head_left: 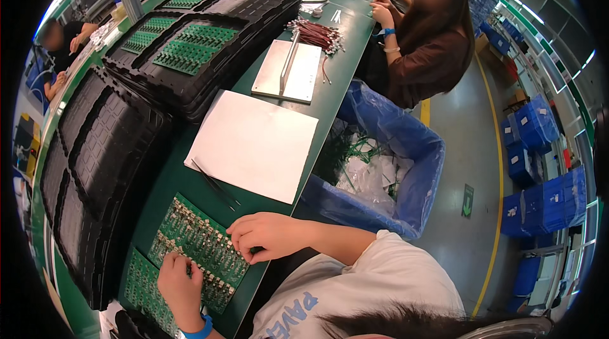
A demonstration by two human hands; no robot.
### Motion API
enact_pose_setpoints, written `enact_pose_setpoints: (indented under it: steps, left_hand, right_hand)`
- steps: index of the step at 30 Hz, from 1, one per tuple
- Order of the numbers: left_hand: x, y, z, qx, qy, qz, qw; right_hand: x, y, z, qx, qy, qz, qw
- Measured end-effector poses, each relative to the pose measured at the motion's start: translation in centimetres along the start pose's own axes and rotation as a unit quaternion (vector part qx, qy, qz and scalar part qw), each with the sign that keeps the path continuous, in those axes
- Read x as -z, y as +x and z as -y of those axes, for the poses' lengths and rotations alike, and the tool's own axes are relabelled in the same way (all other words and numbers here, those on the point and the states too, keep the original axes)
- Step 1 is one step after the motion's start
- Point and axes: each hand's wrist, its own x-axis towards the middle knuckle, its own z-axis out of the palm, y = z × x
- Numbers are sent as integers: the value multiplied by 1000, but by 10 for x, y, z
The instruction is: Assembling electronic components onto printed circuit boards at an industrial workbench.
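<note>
A green circuit board panel (190,228), set with rows of small white and metal parts, lies on the bench in front of me. My right hand (269,237) grips its right edge, fingers curled and thumb tucked under. Bent fingers of my left hand (180,285) close on the panel's near left side; a blue band circles that wrist. Partly beneath my left hand lies a second green panel (141,285). Just beyond the first panel, dark tweezers (212,180) rest across the corner of a stack of white paper (254,142).
Black trays (104,142) stand along the left, and a raised stack holds green boards (187,44). Farther up are a metal plate with a handle (288,69) and bundled wires (320,35). A lined blue bin (406,206) stands right of the bench. A co-worker (425,53) sits beyond it.
</note>
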Motion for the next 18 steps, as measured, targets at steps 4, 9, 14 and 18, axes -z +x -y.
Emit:
enact_pose_setpoints:
  steps: [4, 9, 14, 18]
  left_hand:
    - [-5, -1, 2, -21, 2, -23, 999]
    - [-9, 0, 0, -17, 9, -23, 1000]
    - [-13, 1, -4, -15, 5, -42, 999]
    - [-14, 1, -5, -9, 23, -32, 999]
  right_hand:
    - [3, 2, 3, -7, -10, 14, 1000]
    - [-5, 1, 6, -36, -74, -52, 995]
    - [-11, -1, 7, -30, -148, -81, 985]
    - [-9, -2, 7, -18, -152, -70, 986]
